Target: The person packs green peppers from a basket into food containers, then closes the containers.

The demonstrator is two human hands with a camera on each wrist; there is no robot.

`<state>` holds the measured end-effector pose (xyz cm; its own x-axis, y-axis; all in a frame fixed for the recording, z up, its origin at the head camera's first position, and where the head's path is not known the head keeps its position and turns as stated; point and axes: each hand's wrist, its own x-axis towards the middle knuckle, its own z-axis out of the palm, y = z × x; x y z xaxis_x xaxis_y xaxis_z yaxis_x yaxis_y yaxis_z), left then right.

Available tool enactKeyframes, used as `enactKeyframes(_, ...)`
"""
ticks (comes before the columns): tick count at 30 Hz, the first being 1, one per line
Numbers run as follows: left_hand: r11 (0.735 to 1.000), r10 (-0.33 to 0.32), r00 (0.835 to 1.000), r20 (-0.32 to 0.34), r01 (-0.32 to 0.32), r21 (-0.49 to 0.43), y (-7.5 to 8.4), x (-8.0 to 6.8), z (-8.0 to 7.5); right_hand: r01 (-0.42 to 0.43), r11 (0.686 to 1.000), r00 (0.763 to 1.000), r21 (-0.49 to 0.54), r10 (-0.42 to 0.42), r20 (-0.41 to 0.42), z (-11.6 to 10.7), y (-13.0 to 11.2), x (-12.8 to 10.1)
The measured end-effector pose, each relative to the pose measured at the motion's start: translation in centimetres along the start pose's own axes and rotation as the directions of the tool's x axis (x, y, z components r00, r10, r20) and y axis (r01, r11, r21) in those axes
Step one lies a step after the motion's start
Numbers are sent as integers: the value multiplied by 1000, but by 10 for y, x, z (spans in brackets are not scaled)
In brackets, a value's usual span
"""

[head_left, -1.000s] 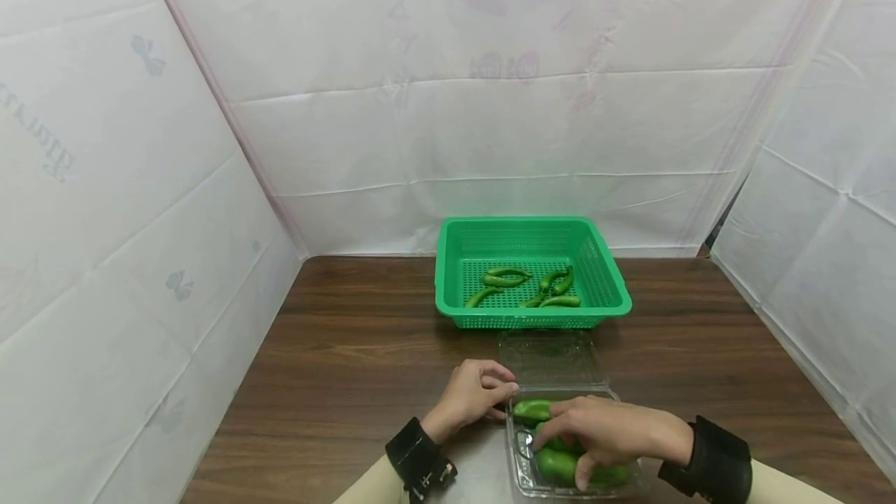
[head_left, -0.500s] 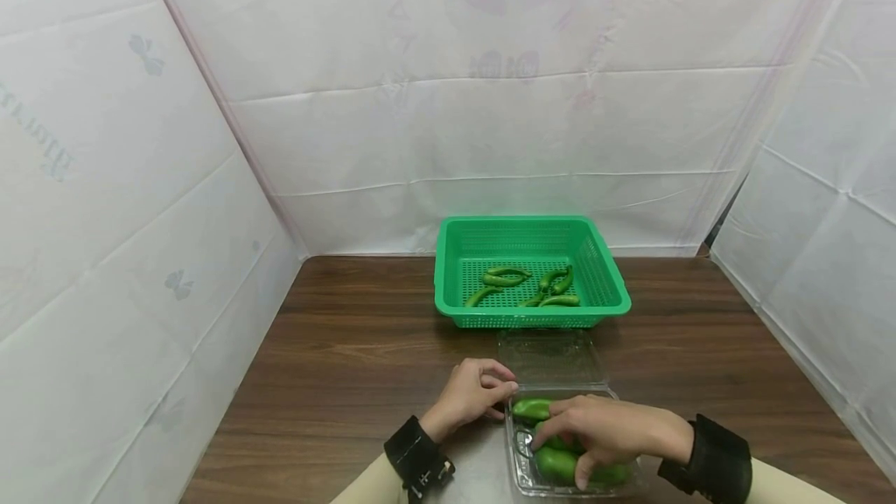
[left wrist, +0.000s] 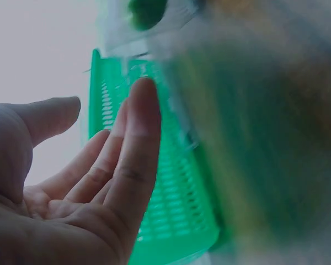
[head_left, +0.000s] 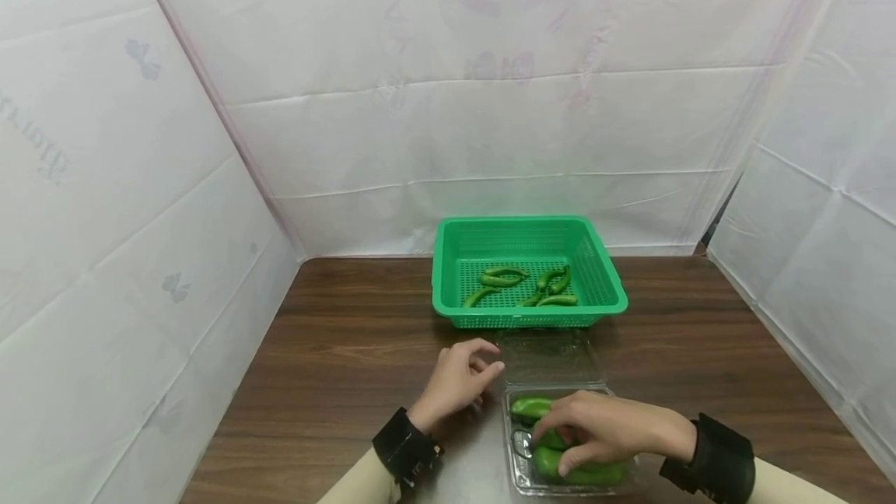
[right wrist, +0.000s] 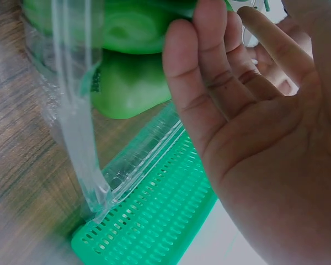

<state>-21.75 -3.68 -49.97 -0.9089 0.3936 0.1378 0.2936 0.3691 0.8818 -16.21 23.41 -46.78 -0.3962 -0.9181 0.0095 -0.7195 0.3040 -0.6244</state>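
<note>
A clear plastic clamshell container (head_left: 516,471) sits at the table's near edge with its lid (head_left: 549,356) laid open toward the far side. Green peppers (head_left: 530,408) lie inside it. My right hand (head_left: 560,446) rests over them. In the right wrist view the right hand (right wrist: 209,27) has fairly straight fingers, their tips on the peppers (right wrist: 132,33). My left hand (head_left: 486,360) hovers just left of the lid, fingers relaxed and holding nothing. The left wrist view shows its open palm (left wrist: 107,110) before the green basket (left wrist: 176,221).
A green mesh basket (head_left: 439,286) stands behind the container with several green peppers (head_left: 504,280) in it. White sheeting walls off the back and both sides. The brown wooden table (head_left: 350,356) spreads bare to the left and right.
My left hand has let go of the container's near-left corner, lifting up and to the left with its fingers opening. The right hand has stayed on the peppers, its thumb shifting slightly.
</note>
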Motion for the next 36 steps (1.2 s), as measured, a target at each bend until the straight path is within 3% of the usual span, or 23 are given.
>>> enactKeyframes(2, 998, 47, 996, -79, -44, 40, 2, 4, -6, -11, 1000, 1000, -2, 11, -18, 0, 1, 0)
enactKeyframes(4, 994, 96, 980, -176, -85, 69, 4, 7, -12, -20, 1000, 999, -3, 20, -34, 0, 2, 0)
enactKeyframes(7, 983, 168, 929, -329, -133, 126, 6, 12, -21, -23, 1000, 998, -3, 23, -54, 1, 3, 0)
enactKeyframes(10, 978, 201, 873, -444, -150, 147, 5, 15, -29, -14, 1000, 997, -13, 12, -75, 3, 5, -1)
enactKeyframes(14, 976, 212, 819, -534, -146, 163, 1, 19, -35, -4, 1000, 995, -27, 2, -96, 4, 6, -2)
enactKeyframes(17, 979, 193, 804, -563, -116, 170, -2, 21, -37, -8, 999, 994, -33, 5, -105, 4, 7, -3)
enactKeyframes(23, 987, 135, 820, -556, -64, 147, -8, 25, -38, -24, 999, 992, -47, 18, -127, 4, 9, -3)
enactKeyframes(31, 997, 37, 883, -469, -3, 74, -11, 32, -41, -21, 998, 988, -57, 12, -155, 1, 10, -5)
enactKeyframes(36, 998, -56, 911, -408, 46, -35, -10, 37, -42, -13, 997, 986, -78, -1, -170, -1, 10, -6)
